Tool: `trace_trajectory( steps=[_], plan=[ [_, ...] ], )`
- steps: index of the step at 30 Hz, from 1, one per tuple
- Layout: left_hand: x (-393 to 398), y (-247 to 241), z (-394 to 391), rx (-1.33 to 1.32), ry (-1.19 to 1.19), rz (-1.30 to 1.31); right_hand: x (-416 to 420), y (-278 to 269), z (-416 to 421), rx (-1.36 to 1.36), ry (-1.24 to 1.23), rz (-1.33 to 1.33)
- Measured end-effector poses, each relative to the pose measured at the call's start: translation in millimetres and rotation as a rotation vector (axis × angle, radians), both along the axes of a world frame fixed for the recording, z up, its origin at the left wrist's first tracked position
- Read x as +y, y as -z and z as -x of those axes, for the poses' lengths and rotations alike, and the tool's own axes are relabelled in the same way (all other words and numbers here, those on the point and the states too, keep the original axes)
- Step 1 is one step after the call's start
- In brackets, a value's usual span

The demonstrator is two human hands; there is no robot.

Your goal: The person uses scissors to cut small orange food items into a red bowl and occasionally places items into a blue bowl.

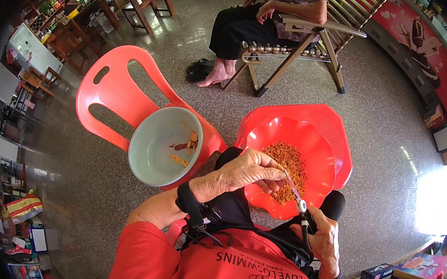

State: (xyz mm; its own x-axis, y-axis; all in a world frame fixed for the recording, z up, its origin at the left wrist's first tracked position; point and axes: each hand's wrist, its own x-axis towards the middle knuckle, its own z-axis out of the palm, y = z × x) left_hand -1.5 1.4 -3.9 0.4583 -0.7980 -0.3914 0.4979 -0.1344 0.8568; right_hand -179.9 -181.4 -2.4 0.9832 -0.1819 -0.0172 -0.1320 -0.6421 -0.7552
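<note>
My right hand point(321, 235) grips a pair of snips point(302, 209) with black handles and a round white pivot. Their narrow blades point up toward my left hand point(251, 171), whose thumb and forefinger are pinched together at the blade tips. Whatever lies between those fingers is hidden. Beneath both, a red scalloped plastic bowl point(318, 146) holds a heap of thin orange-brown shreds point(286, 157). It rests on a red plastic stool point(340, 139) with a grooved seat. To the left, a pale plastic basin point(147, 155) contains a few orange and brown peel-like strips point(179, 160).
The basin stands on a red plastic chair point(120, 89). Ahead, a seated person point(272, 16) rests barefoot in a folding recliner point(340, 8), beside black slippers point(199, 70). A red-fronted freezer point(413, 42) lines the right. Boxes point(421, 268) lie at lower right; shelves of goods fill the left.
</note>
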Motion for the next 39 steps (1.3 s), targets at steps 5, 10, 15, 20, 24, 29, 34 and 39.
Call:
trace_trajectory(
  steps=[5,10,15,20,24,29,34,39],
  plan=[
    [-0.1,3.3,-1.4,-0.012,0.005,-0.022,0.2,0.2,-0.4,0.003,0.002,0.012],
    [1.3,4.7,-1.4,0.023,-0.003,-0.011,-1.1,-0.6,0.5,0.047,-0.003,0.005],
    [1.5,8.9,-1.1,0.052,-0.037,0.012,0.3,-4.0,0.9,0.034,0.005,-0.026],
    [0.2,7.3,-0.7,0.054,-0.042,0.034,0.6,-1.5,1.5,0.066,-0.035,0.011],
    [-2.4,8.8,-0.7,0.047,-0.029,0.026,1.0,-3.2,0.2,0.053,-0.027,0.016],
    [-0.9,7.0,0.4,0.023,-0.017,0.024,1.3,0.2,0.7,0.037,-0.022,-0.013],
    [-0.5,5.1,0.1,0.034,-0.011,0.007,1.7,-6.6,1.2,0.058,0.005,-0.056],
    [1.0,4.0,0.5,0.015,-0.023,0.011,2.1,-5.7,0.1,0.008,-0.038,-0.019]
  ],
)
